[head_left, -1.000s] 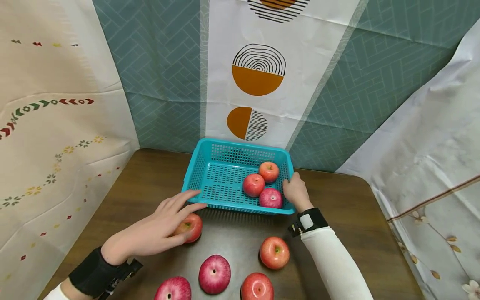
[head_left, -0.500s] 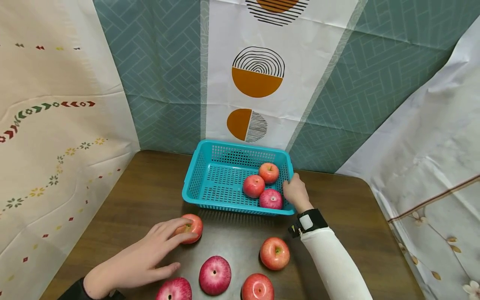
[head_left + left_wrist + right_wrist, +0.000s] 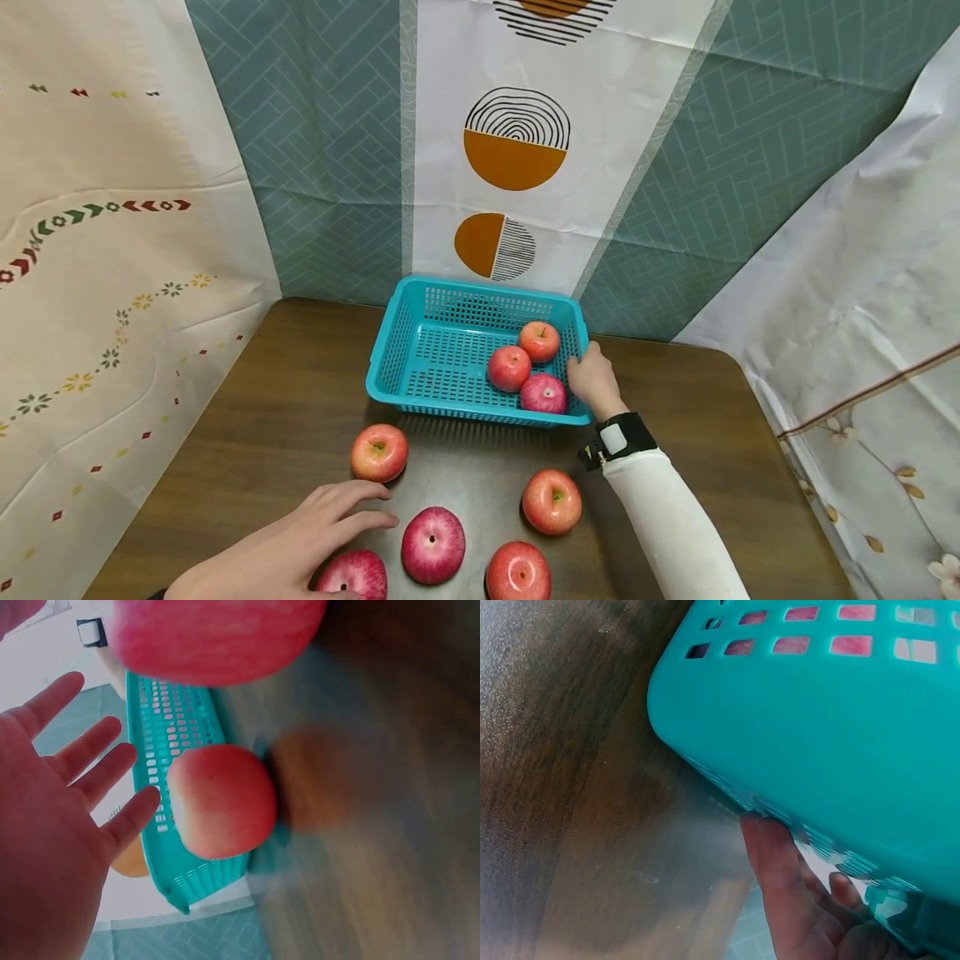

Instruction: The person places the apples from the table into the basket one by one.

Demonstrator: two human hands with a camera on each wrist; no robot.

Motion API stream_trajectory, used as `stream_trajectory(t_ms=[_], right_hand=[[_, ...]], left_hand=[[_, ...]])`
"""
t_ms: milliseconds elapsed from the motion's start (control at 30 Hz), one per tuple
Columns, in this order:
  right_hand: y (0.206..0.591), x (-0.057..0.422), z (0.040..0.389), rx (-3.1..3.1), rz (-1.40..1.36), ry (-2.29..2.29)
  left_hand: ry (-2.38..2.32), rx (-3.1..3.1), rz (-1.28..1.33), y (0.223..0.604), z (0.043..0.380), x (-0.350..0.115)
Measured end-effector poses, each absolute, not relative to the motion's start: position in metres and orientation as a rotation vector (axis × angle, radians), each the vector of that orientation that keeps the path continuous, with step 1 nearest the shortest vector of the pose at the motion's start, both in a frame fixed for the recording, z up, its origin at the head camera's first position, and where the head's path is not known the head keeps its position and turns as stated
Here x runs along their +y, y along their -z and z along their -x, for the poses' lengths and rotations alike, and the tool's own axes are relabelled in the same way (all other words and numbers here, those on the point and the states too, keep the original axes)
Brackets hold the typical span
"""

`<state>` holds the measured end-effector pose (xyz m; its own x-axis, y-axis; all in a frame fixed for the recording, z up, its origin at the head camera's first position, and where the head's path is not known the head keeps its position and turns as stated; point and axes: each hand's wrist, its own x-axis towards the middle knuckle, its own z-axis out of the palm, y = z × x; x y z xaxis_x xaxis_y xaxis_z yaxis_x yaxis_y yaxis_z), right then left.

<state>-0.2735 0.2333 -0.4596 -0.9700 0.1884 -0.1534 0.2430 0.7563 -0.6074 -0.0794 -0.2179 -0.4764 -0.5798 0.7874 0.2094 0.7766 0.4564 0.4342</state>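
A dark pink apple [image 3: 364, 570] lies on the near side of the blue basket [image 3: 442, 358], well apart from it. The left hand [image 3: 292, 537] reaches over that apple with its fingers spread wide; whether they touch it, I can't tell. Between this hand and the basket sits a red-yellow apple [image 3: 379, 453]; three more apples [image 3: 433, 546] lie on the basket's near side. Inside it, three touching apples [image 3: 509, 369] crowd its right end, where the right hand [image 3: 594, 385] grips the rim. The wooden table [image 3: 247, 392] spreads beneath the basket, and patterned cloth [image 3: 330, 150] hangs behind it.
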Motion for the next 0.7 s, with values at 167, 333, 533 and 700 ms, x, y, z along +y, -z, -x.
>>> stream_trajectory(t_ms=[167, 333, 533, 700], right_hand=[[0.46, 0.234, 0.274, 2.864, -0.351, 1.002], [0.46, 0.234, 0.274, 2.868, -0.35, 1.0], [0.461, 0.234, 0.274, 2.867, -0.358, 0.999], [0.461, 0.234, 0.275, 2.867, -0.356, 1.002]], left_hand=[[-0.797, 2.62, -1.455, 0.488, 0.077, -0.215], [-0.83, 2.511, -1.428, 0.495, 0.077, -0.214], [-0.816, 2.491, -1.522, 0.501, 0.077, -0.212], [-0.819, 2.463, -1.554, 0.507, 0.079, -0.212]])
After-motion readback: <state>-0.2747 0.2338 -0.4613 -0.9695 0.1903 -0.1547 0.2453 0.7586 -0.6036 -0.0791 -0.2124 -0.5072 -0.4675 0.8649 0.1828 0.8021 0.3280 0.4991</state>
